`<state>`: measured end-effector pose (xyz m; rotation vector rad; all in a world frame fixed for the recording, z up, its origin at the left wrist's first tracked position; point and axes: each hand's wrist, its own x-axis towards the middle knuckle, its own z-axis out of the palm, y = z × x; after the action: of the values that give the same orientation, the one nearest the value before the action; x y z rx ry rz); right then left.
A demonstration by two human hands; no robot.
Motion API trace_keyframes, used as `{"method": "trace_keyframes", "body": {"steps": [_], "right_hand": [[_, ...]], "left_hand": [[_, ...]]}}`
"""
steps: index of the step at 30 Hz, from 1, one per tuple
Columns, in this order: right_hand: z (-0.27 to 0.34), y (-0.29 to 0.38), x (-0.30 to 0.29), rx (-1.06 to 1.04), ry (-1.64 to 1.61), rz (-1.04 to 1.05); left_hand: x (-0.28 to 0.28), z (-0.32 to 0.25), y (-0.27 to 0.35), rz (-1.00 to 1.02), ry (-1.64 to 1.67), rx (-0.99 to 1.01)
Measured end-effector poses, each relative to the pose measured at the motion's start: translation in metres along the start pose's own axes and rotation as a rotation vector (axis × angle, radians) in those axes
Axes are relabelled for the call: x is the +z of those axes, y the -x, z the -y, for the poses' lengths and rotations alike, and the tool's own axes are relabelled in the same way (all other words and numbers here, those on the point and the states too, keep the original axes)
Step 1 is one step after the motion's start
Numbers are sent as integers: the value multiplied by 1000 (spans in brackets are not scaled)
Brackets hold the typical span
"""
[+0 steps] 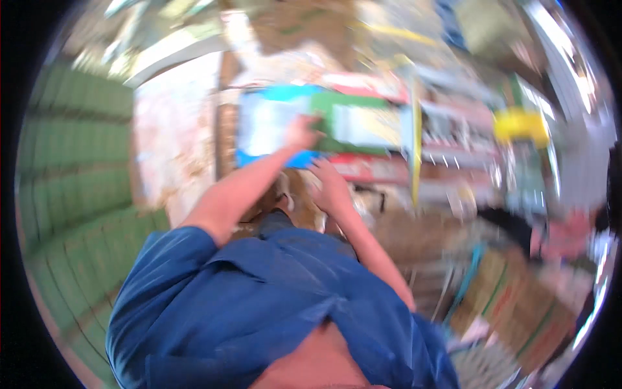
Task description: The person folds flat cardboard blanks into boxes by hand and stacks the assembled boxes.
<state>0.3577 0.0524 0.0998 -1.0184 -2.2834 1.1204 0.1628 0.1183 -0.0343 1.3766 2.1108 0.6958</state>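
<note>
My left hand (303,132) is over the seam between a flat blue-and-white piece (267,121) and a green surface with a white panel (369,124). Blur hides whether its curled fingers grip anything or only touch. Just below, my right hand (331,189) has its fingers apart, the tips close to the lower edge of the blue piece. Whether those fingertips touch the edge I cannot tell. Both flat surfaces lie on a bench-like machine bed with a red rail (369,167) along the near side.
A yellow bar (416,141) crosses the bed to the right, with a yellow machine part (521,125) beyond. Green stacked blocks (77,170) line the left, beside a pale, stained board (175,126). A strapped brown cardboard bundle (515,306) is at the lower right.
</note>
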Motion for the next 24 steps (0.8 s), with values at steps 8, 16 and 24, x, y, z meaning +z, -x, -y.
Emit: {"method": "trace_keyframes", "body": {"steps": [8, 16, 24], "right_hand": [[-41, 22, -25, -115, 28, 358], [57, -80, 5, -71, -56, 438], [467, -162, 95, -1230, -130, 333]], "left_hand": [[25, -28, 39, 270, 386, 140], [-96, 147, 213, -76, 879, 42], [-286, 178, 455, -1363, 476, -601]]}}
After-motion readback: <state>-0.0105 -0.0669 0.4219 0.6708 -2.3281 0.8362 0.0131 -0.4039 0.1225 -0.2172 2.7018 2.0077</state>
